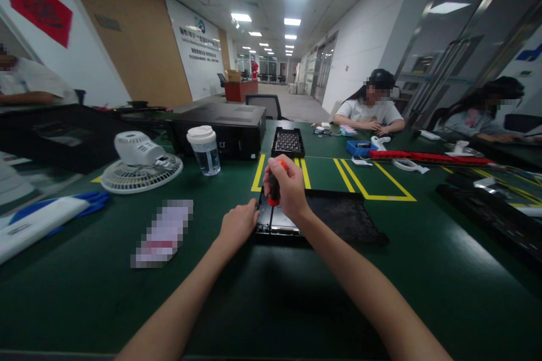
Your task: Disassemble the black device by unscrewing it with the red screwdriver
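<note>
Upright in my right hand [287, 185] is a red and black screwdriver [273, 201], the fingers wrapped round its handle. Its shaft points down at a silvery metal part at the left end of a flat black panel [339, 214]. That panel lies on the green table [203, 304]. At the panel's left edge rests my left hand [239, 224], fingers curled against the black rim and the thumb side toward the metal part. Just beyond the panel stands a black tray [288, 141] with rows of small round pieces.
A white fan [141, 163], a cup with a white lid [205, 149] and a black case [220, 124] stand at the left and back. Blue gloves [84, 206] lie far left. Across the table sits a person [372, 104] near a blue box [359, 148]. Black parts [491, 220] lie right.
</note>
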`<control>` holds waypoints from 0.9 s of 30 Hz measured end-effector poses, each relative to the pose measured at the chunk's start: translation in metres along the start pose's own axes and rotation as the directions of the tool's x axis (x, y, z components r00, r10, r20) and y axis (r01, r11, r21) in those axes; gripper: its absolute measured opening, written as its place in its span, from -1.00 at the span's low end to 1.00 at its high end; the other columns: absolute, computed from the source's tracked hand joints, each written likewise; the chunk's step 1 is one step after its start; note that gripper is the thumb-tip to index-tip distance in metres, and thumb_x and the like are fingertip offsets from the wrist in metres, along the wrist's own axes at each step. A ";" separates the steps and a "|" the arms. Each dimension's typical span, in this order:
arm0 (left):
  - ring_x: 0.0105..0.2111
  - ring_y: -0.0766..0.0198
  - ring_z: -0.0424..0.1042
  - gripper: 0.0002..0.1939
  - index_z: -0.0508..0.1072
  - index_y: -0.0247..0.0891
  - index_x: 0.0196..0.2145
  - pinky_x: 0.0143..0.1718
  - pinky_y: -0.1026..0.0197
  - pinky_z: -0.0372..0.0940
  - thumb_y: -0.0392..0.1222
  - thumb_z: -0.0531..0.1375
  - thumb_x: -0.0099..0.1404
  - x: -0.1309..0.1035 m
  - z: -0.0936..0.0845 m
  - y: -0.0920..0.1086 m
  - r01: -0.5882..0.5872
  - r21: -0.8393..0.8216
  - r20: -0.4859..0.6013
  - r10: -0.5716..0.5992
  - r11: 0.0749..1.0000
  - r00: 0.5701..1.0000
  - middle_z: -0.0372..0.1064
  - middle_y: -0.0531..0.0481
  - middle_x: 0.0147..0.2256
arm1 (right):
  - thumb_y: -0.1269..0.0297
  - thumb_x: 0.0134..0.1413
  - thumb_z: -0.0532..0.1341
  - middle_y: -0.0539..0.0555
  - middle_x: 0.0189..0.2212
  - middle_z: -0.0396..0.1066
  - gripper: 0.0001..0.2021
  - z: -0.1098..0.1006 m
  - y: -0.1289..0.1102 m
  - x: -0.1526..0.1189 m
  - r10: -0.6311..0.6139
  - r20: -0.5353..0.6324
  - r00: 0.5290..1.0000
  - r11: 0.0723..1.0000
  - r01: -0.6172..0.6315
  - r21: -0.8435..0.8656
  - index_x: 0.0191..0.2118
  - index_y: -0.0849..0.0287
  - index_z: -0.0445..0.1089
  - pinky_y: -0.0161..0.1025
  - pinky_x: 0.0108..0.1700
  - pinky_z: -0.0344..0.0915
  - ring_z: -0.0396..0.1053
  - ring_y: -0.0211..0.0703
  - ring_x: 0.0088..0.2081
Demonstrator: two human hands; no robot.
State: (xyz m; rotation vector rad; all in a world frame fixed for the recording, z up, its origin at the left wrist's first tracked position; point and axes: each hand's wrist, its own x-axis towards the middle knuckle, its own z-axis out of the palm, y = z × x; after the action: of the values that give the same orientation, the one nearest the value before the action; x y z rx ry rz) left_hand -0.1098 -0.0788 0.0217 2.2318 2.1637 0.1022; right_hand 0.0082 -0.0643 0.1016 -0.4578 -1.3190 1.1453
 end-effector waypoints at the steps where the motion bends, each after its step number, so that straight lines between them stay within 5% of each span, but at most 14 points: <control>1: -0.27 0.09 0.43 -0.71 0.23 -0.16 -0.09 -0.32 0.14 0.27 -0.04 -0.08 0.29 0.000 0.000 0.000 -0.001 -0.001 -0.001 0.001 1.000 1.000 0.42 -0.12 -0.27 | 0.11 0.05 0.12 -0.15 -0.68 0.17 -0.74 0.000 0.000 0.000 0.002 -0.002 1.000 1.000 -0.002 -0.007 -0.51 0.18 0.18 -0.47 -0.72 0.05 0.12 -0.47 -0.75; 12: -0.25 0.09 0.43 -0.69 0.23 -0.15 -0.07 -0.32 0.15 0.27 -0.03 -0.09 0.29 0.000 -0.004 0.002 0.018 -0.002 0.028 -0.018 1.000 0.999 0.42 -0.12 -0.27 | 0.11 0.01 0.15 -0.08 -0.56 0.32 -0.77 -0.003 -0.003 0.006 0.013 0.040 0.999 1.000 -0.012 -0.024 -0.41 0.20 0.26 -0.45 -0.66 0.18 0.26 -0.42 -0.70; 17: -0.24 0.09 0.43 -0.68 0.23 -0.15 -0.07 -0.29 0.15 0.27 -0.03 -0.09 0.30 -0.001 -0.004 0.003 0.027 0.008 0.025 -0.027 1.000 0.999 0.41 -0.13 -0.25 | 0.13 0.02 0.15 -0.12 -0.61 0.24 -0.80 -0.005 0.001 0.008 0.016 0.122 0.992 0.999 -0.020 0.031 -0.34 0.18 0.29 -0.46 -0.67 0.11 0.17 -0.45 -0.71; 23: -0.26 0.07 0.44 -0.69 0.23 -0.16 -0.08 -0.32 0.13 0.27 -0.02 -0.09 0.29 0.001 0.000 0.000 0.006 0.019 0.005 -0.006 1.000 1.000 0.42 -0.14 -0.28 | 0.14 0.17 -0.17 -0.05 -0.59 0.23 -0.63 -0.010 0.004 0.008 0.013 0.270 0.963 0.962 -0.086 0.259 -0.34 0.21 0.30 -0.41 -0.65 0.11 0.16 -0.40 -0.68; 27: -0.26 0.08 0.44 -0.69 0.23 -0.17 -0.08 -0.32 0.14 0.27 -0.03 -0.09 0.29 0.001 0.001 0.000 0.005 0.014 0.000 -0.005 1.000 1.000 0.42 -0.14 -0.28 | 0.19 0.14 -0.16 -0.03 -0.56 0.24 -0.67 -0.013 0.003 0.009 0.008 0.307 0.952 0.955 -0.098 0.281 -0.30 0.21 0.29 -0.38 -0.62 0.13 0.16 -0.37 -0.66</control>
State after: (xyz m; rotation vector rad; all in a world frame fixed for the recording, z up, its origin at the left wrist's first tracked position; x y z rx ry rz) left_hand -0.1098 -0.0779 0.0211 2.2334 2.1768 0.0877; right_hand 0.0173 -0.0515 0.1003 -0.1008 -1.3722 1.4746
